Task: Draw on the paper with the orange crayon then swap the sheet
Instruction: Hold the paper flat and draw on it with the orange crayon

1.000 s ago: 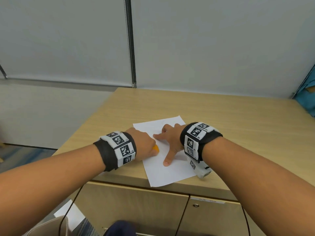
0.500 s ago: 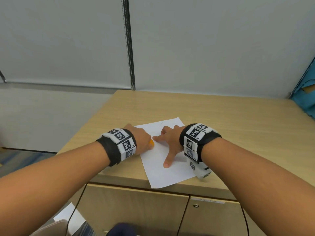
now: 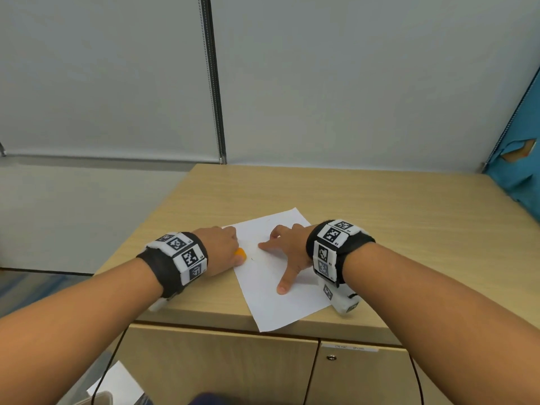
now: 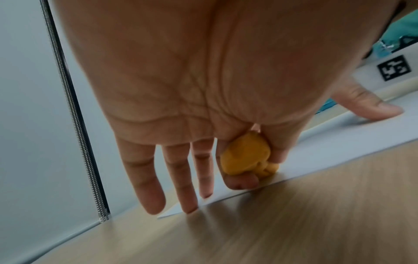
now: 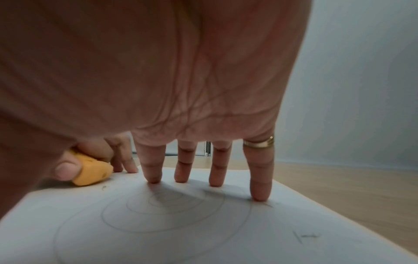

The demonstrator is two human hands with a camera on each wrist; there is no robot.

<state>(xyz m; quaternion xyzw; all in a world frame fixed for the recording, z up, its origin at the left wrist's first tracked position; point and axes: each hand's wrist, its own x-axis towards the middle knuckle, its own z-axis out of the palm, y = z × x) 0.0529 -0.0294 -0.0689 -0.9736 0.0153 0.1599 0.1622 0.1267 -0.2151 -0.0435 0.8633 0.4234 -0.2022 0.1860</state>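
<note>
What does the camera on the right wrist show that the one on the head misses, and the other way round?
Only the right wrist view shows faint spiral lines drawn on the paper and a ring on one finger. Only the head view shows both forearms, the marked wristbands, the whole tabletop and the cabinet doors below. Both show the right hand pressing straight fingers on the paper while the left hand grips the orange crayon at the sheet's left edge.
</note>
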